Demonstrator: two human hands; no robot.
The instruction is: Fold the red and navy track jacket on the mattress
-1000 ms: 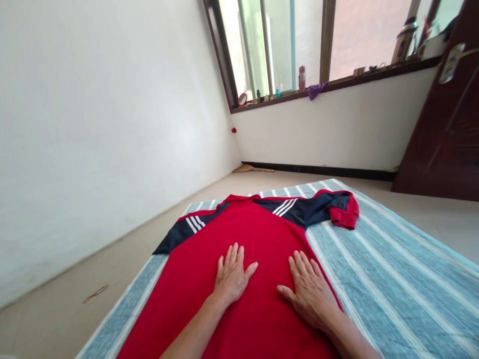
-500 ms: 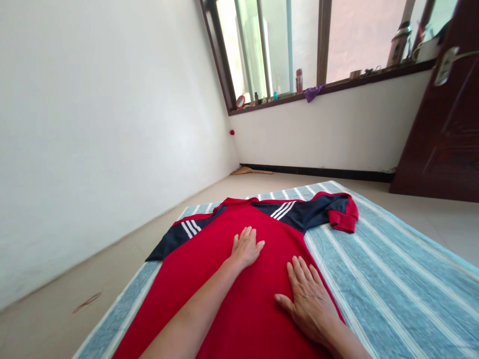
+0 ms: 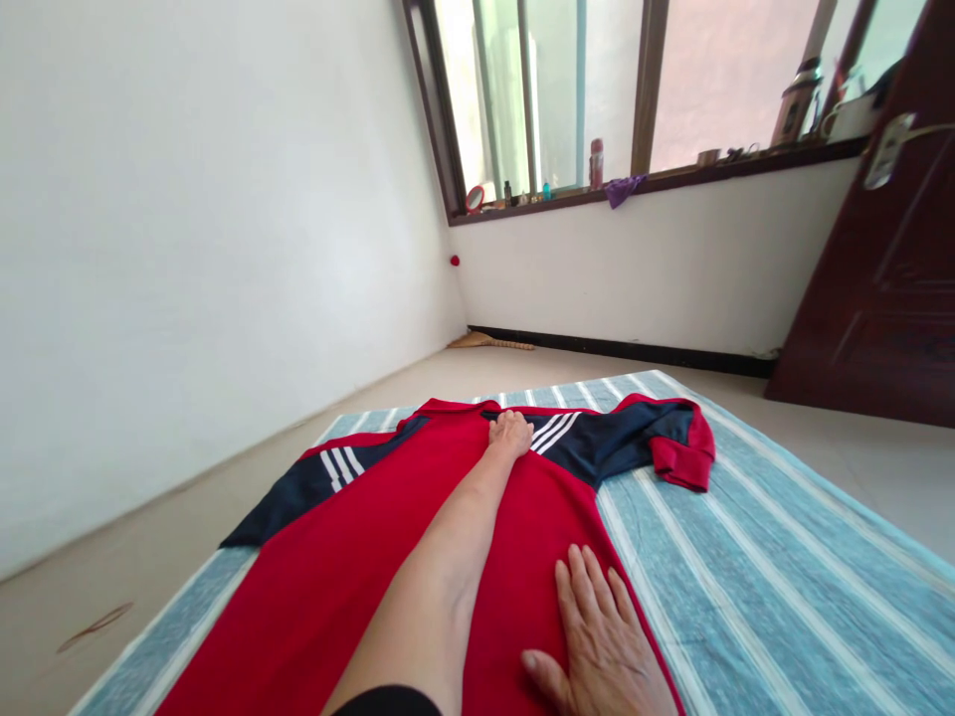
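Note:
A red polo shirt (image 3: 358, 557) with navy shoulders and white stripes lies spread out on a blue-and-white striped sheet (image 3: 746, 577). At its top edge, beside the collar, is my left hand (image 3: 511, 434); the fingers are bent and closed on the cloth, their tips hidden. My right hand (image 3: 601, 636) rests flat on the shirt's lower right side, fingers stretched out and thumb apart. The right sleeve is bunched, with its red cuff (image 3: 682, 462) folded over. The left sleeve reaches out to the sheet's left edge.
A white wall (image 3: 186, 249) rises at the left. A brown broom (image 3: 484, 341) lies on the floor in the far corner. The window sill (image 3: 552, 206) holds bottles, a small mirror and a purple cloth (image 3: 623, 189). At the right stands a dark red door (image 3: 865, 298).
My left hand has moved forward from the middle of the shirt to its top edge beside the collar, and its fingers have curled. My right hand still lies flat, lower in view.

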